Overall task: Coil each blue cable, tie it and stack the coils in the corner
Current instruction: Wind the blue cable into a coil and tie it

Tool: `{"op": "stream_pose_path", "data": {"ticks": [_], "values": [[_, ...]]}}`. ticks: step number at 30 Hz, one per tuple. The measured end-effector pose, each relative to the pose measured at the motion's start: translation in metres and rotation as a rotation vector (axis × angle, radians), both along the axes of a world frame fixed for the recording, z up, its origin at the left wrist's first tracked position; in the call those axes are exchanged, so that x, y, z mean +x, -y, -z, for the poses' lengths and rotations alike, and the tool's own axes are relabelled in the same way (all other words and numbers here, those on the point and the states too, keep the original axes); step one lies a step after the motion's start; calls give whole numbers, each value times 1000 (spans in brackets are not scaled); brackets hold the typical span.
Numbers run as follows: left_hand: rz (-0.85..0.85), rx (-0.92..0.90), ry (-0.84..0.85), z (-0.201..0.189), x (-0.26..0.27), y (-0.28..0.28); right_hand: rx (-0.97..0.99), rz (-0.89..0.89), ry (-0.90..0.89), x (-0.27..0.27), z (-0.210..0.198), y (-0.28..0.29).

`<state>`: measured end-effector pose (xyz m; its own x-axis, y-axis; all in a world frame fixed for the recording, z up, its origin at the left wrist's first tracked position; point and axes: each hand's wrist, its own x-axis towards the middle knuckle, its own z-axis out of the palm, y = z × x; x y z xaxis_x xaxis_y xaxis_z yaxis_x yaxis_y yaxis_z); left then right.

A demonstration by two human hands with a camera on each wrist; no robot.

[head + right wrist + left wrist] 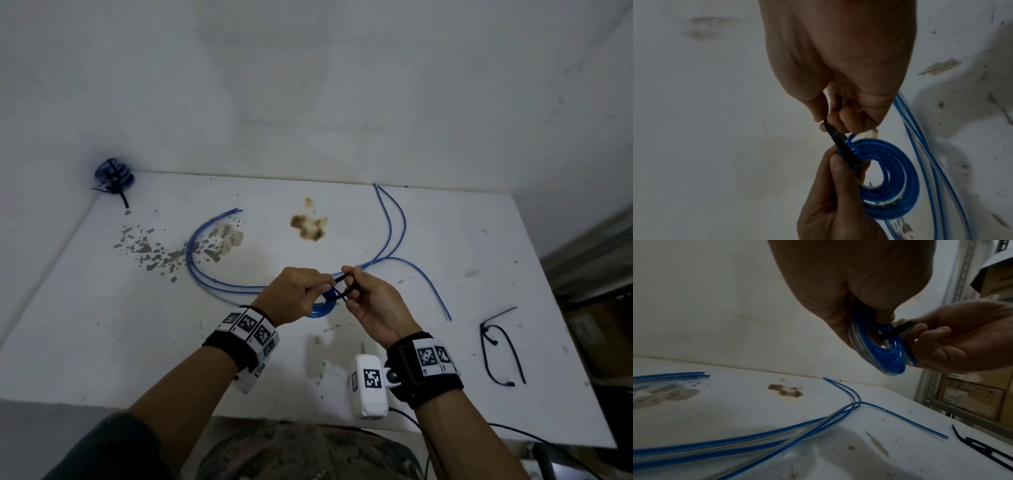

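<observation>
My left hand (317, 287) grips a small flat coil of blue cable (322, 310) a little above the white table (102, 335). A black cable tie (339, 291) passes through the coil's middle. My right hand (352, 284) pinches that tie beside the coil. In the left wrist view, the tie (894, 331) crosses the coil (879, 347) between my left hand (875, 318) and right hand (925, 331). In the right wrist view, my right hand (830, 123) pinches the tie (840, 142) above the coil (890, 178). My left hand (836, 159) holds the coil's edge.
A stack of tied blue coils (114, 176) sits in the far left corner against the wall. Loose blue cables (205, 260) curve across the table's middle to the far right (394, 226). Spare black ties (500, 346) lie at the right. Shelving with boxes (972, 395) stands past the right edge.
</observation>
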<state>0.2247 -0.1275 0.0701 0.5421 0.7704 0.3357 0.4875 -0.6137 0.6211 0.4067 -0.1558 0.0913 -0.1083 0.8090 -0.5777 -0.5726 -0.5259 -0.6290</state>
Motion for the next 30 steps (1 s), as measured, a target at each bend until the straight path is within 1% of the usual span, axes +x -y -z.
{"op": "stream_pose_path", "data": {"ticks": [4,11,16,24,30], "values": [[19,-10,2,-1,4,0,-9,51,-1,2,2,1],[59,-15,2,-1,7,-3,-62,70,-71,6,5,3],[58,-7,-6,-1,8,-2,-110,82,-132,8,5,4],[43,10,15,-6,10,0,-165,-15,-151,7,7,4],[-3,-44,64,-7,7,-1,-153,7,-192,1,5,4]]}}
